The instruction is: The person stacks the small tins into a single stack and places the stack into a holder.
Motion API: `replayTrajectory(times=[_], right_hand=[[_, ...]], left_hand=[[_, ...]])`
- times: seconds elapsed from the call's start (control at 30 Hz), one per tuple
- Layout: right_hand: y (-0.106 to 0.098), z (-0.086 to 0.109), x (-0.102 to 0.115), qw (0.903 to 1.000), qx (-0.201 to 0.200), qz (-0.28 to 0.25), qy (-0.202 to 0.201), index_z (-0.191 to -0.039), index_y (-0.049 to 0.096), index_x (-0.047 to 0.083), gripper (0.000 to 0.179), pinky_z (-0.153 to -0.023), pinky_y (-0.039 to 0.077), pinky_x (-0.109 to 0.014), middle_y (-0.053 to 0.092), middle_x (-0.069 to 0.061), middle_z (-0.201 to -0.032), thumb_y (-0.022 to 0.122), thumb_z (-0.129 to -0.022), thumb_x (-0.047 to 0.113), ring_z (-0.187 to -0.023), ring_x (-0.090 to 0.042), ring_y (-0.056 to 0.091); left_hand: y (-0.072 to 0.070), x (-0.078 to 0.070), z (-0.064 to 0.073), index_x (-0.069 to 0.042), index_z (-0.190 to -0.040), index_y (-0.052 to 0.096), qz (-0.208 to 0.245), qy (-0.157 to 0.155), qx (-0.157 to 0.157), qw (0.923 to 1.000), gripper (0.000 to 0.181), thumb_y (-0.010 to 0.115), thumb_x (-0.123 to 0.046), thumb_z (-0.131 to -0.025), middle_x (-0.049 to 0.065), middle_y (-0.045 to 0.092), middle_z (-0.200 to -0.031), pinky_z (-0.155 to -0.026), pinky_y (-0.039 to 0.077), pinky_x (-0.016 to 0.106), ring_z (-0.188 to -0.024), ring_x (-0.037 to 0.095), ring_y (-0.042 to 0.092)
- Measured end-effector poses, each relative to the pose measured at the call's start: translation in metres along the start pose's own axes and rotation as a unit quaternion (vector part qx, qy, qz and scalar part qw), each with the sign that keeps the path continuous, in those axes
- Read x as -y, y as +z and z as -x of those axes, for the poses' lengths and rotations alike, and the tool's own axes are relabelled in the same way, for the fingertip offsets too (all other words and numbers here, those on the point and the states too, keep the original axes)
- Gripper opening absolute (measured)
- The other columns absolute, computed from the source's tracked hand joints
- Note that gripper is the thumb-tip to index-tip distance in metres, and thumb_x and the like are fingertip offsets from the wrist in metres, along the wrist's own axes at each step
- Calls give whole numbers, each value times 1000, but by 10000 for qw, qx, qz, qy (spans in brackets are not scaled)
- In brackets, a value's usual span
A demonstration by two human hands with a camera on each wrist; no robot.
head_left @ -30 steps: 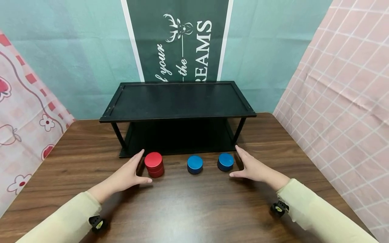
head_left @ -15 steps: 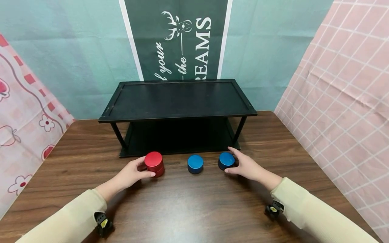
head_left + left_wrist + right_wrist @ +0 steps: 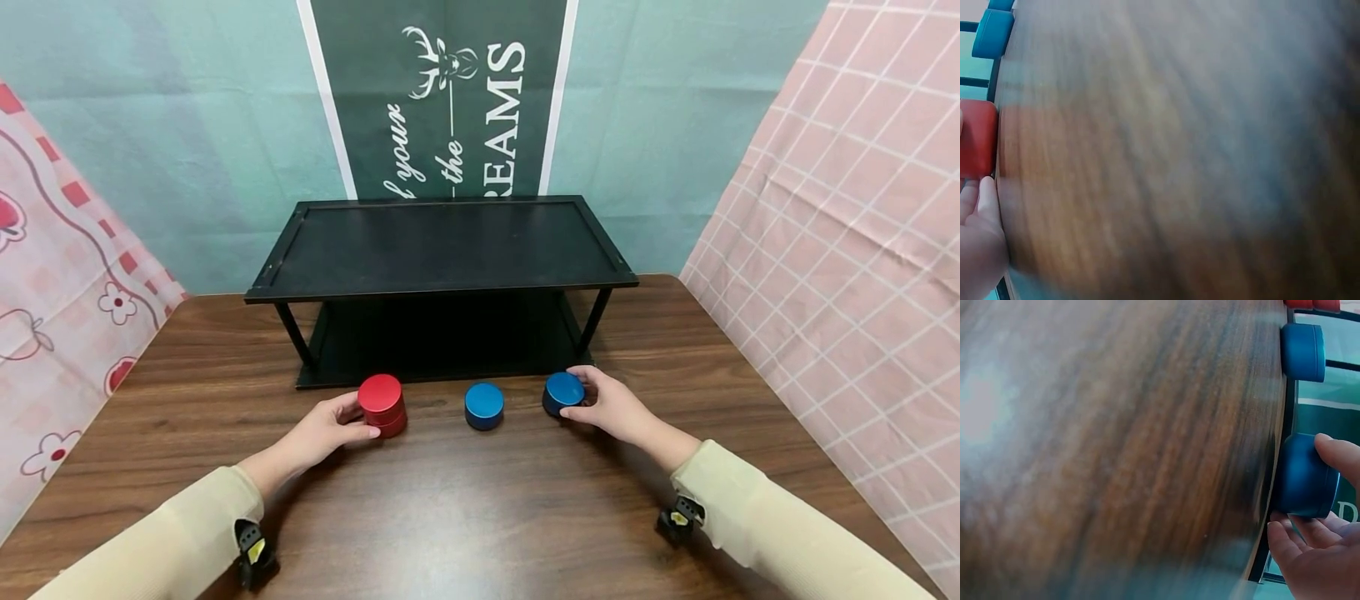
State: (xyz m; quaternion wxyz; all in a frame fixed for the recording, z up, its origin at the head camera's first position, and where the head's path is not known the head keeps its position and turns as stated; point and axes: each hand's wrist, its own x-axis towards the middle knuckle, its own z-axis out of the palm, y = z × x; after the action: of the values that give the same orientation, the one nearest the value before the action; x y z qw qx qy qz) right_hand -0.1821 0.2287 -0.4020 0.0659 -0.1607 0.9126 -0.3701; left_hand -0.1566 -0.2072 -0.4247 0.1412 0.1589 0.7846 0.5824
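Two red round tins [image 3: 382, 407], one stacked on the other, stand before the black rack's left part. My left hand [image 3: 324, 432] holds the stack from the left, thumb at the front and fingers curled behind it. In the left wrist view only a red side [image 3: 979, 140] shows, with fingers beside it. On the right, a blue round tin [image 3: 562, 392] sits slightly tilted in my right hand [image 3: 617, 410], thumb in front, other fingers behind. The right wrist view shows fingertips [image 3: 1282, 540] by this tin's side. A second blue tin [image 3: 483, 406] stands untouched between the hands.
A black two-level rack [image 3: 442, 250] stands at the back of the wooden table [image 3: 450, 517], just behind the tins. Behind it hangs a teal cloth [image 3: 660, 125]. Patterned pink cloths flank the table on the left [image 3: 67, 250] and right [image 3: 847, 250].
Both hands have moved inward from beside the tins. The left thumb and fingers have closed round the red stack, the right ones round the right blue tin, which has tilted slightly.
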Motion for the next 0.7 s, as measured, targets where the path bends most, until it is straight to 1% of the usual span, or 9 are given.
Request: replayTrajectory(times=[0.2,0.3,0.37,0.5,0.6,0.7], right_hand=[[-2,2,3,9994,-231,-242,-13,-129,45,-2,61,-84,50,-44,53,-22,-122,75,-80,21,-105,-35,57],[-3,3,5,9989,-279,-368,-49,-130,44,-1,61,-85,50,-45,53,-23,-123,74,-81,20,-106,-36,57],[-3,3,7,9987,-324,-391,-60,-130,44,-1,61,-86,49,-45,52,-23,-124,74,-81,20,-106,-35,57],[-4,3,10,9973,-526,-501,-69,-131,44,-1,61,-86,49,-43,53,-21,-121,74,-81,19,-105,-33,57],[-5,3,13,9958,-684,-605,-56,-132,44,0,62,-86,49,-42,54,-20,-117,74,-81,19,-103,-30,58],[-6,4,16,9947,-778,-659,-94,-133,43,0,63,-86,49,-42,55,-19,-116,74,-81,20,-102,-30,58]], left_hand=[[1,-1,2,6,-135,43,2,-53,-84,10000,61,70,-12,-84,22,49,-132,-103,33,45,-125,35,42],[1,0,2,6,-135,43,-32,-79,-89,9999,61,70,-13,-84,22,49,-132,-102,34,46,-125,35,42],[1,0,3,5,-135,43,-45,-106,-87,9999,61,70,-13,-84,22,50,-131,-102,35,43,-124,35,43],[1,0,1,3,-135,44,-9,-125,-76,9999,61,71,-14,-83,19,51,-131,-99,39,29,-124,33,44],[1,-2,0,3,-134,45,-14,-66,-43,10000,60,71,-14,-83,19,52,-130,-98,39,27,-123,33,45],[1,-2,2,4,-134,44,-31,-31,-17,10000,59,70,-13,-84,20,52,-130,-100,38,36,-123,34,45]])
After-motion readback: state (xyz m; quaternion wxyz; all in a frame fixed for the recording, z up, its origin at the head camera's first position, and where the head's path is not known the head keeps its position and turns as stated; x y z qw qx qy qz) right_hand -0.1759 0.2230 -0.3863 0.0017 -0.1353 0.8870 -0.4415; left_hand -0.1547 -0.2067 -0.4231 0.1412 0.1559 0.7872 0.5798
